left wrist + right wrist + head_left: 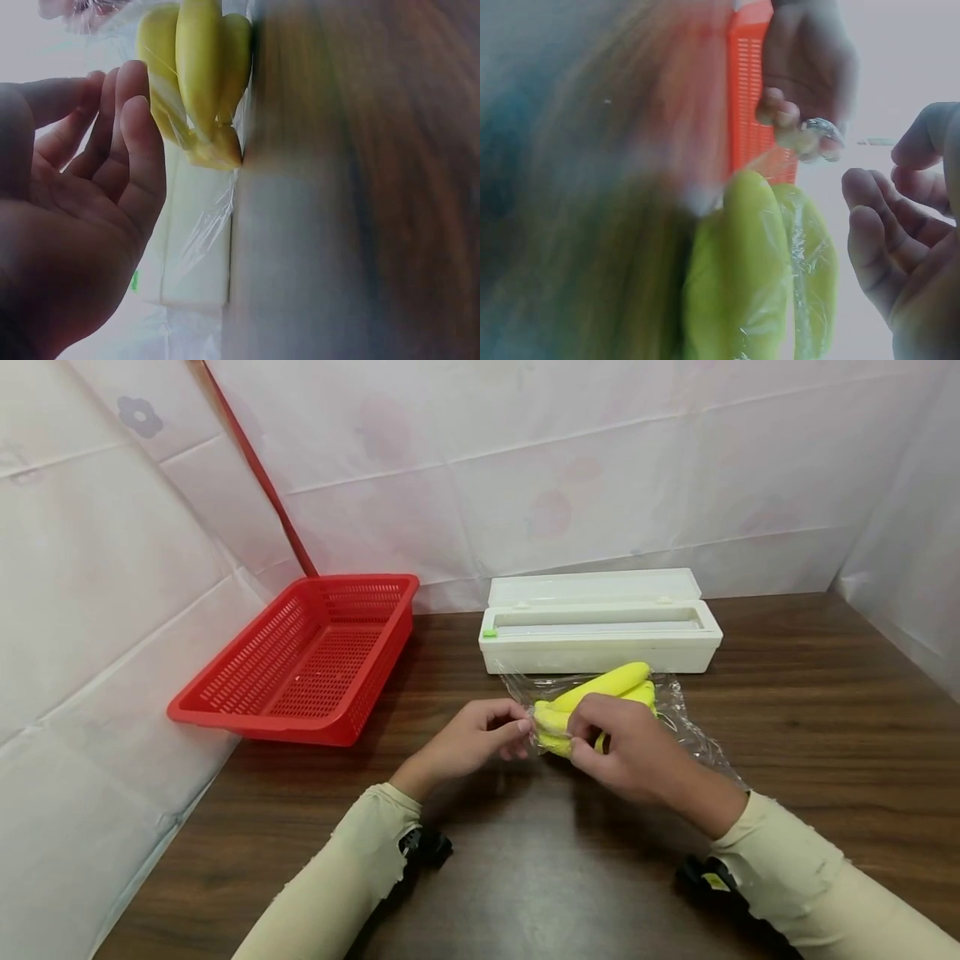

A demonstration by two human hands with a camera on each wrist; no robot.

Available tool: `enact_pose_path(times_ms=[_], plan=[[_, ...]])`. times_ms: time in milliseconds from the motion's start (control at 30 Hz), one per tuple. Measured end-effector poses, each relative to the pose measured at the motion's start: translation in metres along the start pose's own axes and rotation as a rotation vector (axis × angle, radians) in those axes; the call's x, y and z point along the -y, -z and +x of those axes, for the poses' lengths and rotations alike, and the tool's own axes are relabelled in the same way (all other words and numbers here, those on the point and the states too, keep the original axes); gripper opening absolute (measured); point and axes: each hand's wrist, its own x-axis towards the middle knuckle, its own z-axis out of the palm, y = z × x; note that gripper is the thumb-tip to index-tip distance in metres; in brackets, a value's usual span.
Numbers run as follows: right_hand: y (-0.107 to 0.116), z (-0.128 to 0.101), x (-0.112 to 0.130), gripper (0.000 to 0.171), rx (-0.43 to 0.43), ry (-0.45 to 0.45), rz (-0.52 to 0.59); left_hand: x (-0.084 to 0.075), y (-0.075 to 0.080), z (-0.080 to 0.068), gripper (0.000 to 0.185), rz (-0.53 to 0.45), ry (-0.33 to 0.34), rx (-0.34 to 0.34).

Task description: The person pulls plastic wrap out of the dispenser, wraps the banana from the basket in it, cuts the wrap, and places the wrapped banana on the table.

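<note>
A bunch of yellow bananas lies on the table, partly covered by clear plastic film. My left hand is at the left end of the bunch, pinching gathered film between thumb and fingers. Crumpled film shows at its fingertips in the right wrist view. Over the near side of the bananas, my right hand has thumb and forefinger bent together at the film. Its hold is hard to make out because the film is transparent. In the left wrist view, the bananas hang past the left hand's fingertips.
Behind the bananas stands a white film dispenser box with its lid raised and a green slider at its left end. A red slotted basket sits at the left. White patterned sheeting surrounds the brown wooden table.
</note>
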Motion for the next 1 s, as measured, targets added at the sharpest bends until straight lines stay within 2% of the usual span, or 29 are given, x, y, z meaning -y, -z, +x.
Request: enact_pose_path(times_ms=[233,467,700,800,900,1000], plan=[[0.013,0.001,0.002,0.024,0.014,-0.118,0.044,-0.001,0.0,-0.001,0.012,0.114,-0.036,-0.013],[0.028,0.005,0.005,0.026,0.013,-0.211,0.135,0.001,0.004,-0.003,0.011,0.138,-0.036,-0.048],[0.036,0.007,0.008,0.023,0.011,-0.284,0.123,0.0,0.003,-0.001,0.021,0.121,-0.029,-0.035],[0.037,0.007,0.009,0.021,0.017,-0.31,0.182,-0.003,-0.002,0.001,0.043,0.229,-0.066,-0.028],[0.039,0.008,0.009,0.019,0.013,-0.327,0.246,-0.008,-0.011,0.006,0.064,0.451,-0.119,-0.018],[0.038,0.01,0.009,0.017,0.011,-0.342,0.292,-0.012,-0.018,0.007,0.069,0.631,-0.131,-0.023]])
